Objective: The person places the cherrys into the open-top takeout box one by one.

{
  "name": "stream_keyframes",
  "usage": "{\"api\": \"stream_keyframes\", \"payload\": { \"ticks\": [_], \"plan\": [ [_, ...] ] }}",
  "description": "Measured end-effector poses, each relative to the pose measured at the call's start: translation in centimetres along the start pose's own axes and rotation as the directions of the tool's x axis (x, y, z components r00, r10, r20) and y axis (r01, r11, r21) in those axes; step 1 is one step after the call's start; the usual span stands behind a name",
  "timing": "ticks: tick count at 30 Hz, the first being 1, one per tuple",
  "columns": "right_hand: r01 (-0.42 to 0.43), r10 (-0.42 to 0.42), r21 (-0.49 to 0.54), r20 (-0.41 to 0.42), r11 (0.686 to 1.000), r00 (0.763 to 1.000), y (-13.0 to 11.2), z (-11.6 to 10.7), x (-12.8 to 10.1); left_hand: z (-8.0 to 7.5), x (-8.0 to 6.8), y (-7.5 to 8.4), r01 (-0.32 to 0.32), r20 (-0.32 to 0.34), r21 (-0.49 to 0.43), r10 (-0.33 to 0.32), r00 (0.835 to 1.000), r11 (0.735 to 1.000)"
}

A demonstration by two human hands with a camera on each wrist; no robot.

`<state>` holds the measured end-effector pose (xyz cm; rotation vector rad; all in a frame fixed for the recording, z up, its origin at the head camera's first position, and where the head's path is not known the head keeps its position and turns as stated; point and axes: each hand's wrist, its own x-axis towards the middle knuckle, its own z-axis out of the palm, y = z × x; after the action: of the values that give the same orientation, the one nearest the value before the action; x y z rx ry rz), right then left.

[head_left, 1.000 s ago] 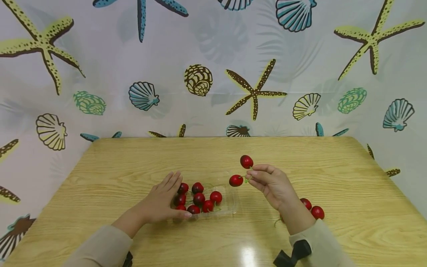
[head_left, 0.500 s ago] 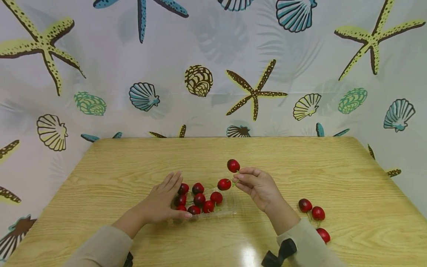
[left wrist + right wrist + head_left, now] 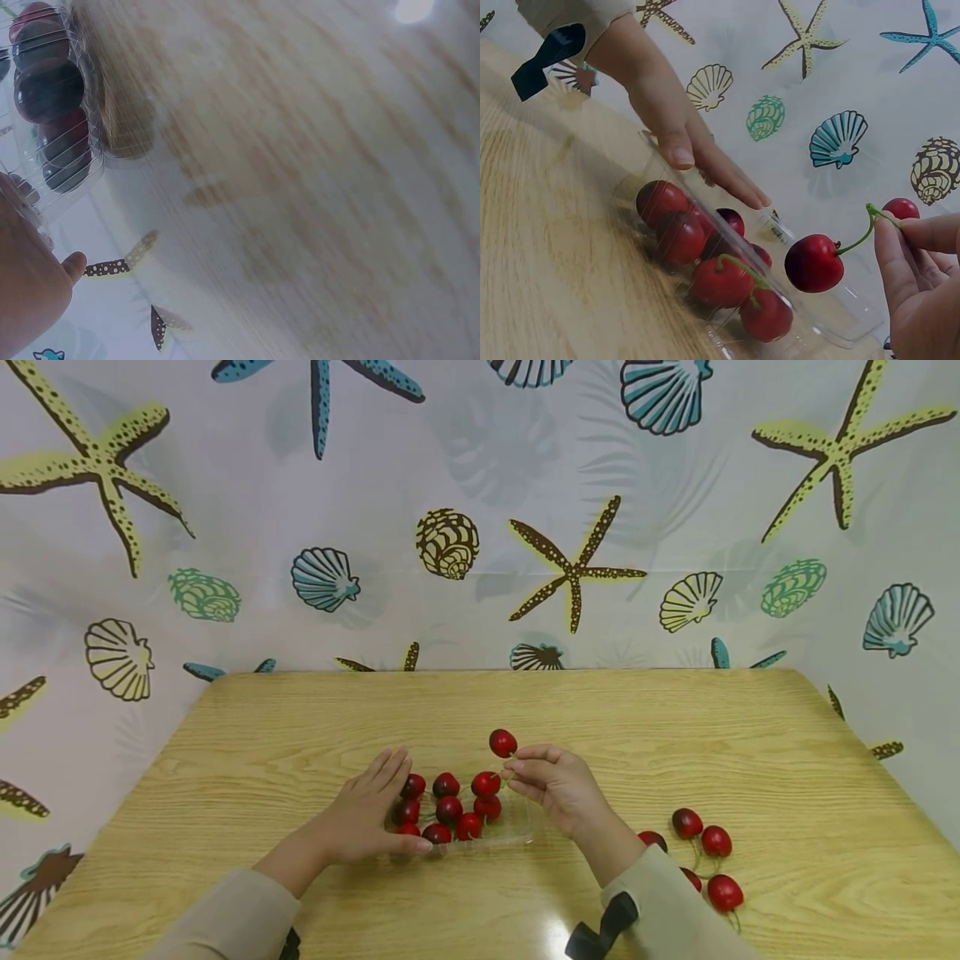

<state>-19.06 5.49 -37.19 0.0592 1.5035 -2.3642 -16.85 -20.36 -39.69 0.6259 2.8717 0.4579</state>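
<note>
A clear plastic box (image 3: pixel 517 827) with several red cherries (image 3: pixel 448 811) in it stands at the table's middle. My left hand (image 3: pixel 363 814) rests against the box's left end, fingers straight and thumb along the near wall; the right wrist view shows this hand (image 3: pixel 679 124) from the other side. Thumb and fingers of my right hand (image 3: pixel 558 785) pinch the green stems of a pair of cherries. One hanging cherry (image 3: pixel 814 263) is above the box's right part; the other cherry (image 3: pixel 502 743) is held up behind it. The left wrist view shows the box (image 3: pixel 90 142) at its edge.
Several loose cherries (image 3: pixel 716 842) lie on the wooden table (image 3: pixel 810 793) at the right, partly behind my right sleeve (image 3: pixel 660 893). A cloth (image 3: pixel 480 468) printed with shells and starfish hangs along the table's back.
My right hand has moved left and slightly down with the pair of cherries, from right of the box to over it. More loose cherries show at the right. The left hand stays put.
</note>
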Motion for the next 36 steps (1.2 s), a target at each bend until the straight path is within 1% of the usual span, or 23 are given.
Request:
{"api": "stream_keyframes", "payload": {
  "ticks": [4, 11, 16, 19, 23, 27, 32, 36],
  "plan": [
    [0.0, 0.0, -0.021, -0.004, 1.0, 1.0, 0.4, 0.2, 0.3, 0.0, 0.0, 0.1, 0.002, 0.003, -0.005, -0.002, 1.0, 1.0],
    [0.01, -0.009, -0.065, 0.016, 0.998, 1.0, 1.1, 0.1, 0.8, -0.1, -0.1, 0.2, 0.008, 0.005, -0.007, -0.008, 1.0, 1.0],
    [0.009, -0.005, -0.14, 0.026, 0.99, 1.0, 1.2, 0.2, 1.0, -0.1, -0.1, 0.2, 0.01, 0.009, -0.004, -0.01, 1.0, 1.0],
    [0.012, -0.008, -0.232, 0.018, 0.973, 1.0, 1.1, 0.4, 1.2, -0.1, -0.1, 0.2, 0.013, 0.012, -0.008, -0.013, 1.0, 1.0],
    [0.018, -0.019, -0.352, 0.0, 0.936, 1.0, 0.8, 0.7, 1.5, -0.1, 0.0, 0.2, 0.015, 0.012, -0.003, -0.015, 1.0, 1.0],
    [0.014, -0.017, -0.406, -0.005, 0.914, 1.0, 0.6, 1.0, 1.7, -0.1, 0.0, 0.1, 0.014, 0.01, 0.0, -0.014, 1.0, 1.0],
    [-0.019, 0.006, -0.449, -0.03, 0.893, 1.0, 0.7, 1.2, 2.0, -0.1, 0.0, 0.2, 0.015, 0.009, -0.001, -0.015, 1.0, 1.0],
    [-0.032, 0.004, -0.522, -0.054, 0.853, 0.999, 0.7, 1.4, 2.2, 0.0, 0.0, 0.1, 0.013, 0.005, 0.0, -0.013, 1.0, 1.0]
  ]
}}
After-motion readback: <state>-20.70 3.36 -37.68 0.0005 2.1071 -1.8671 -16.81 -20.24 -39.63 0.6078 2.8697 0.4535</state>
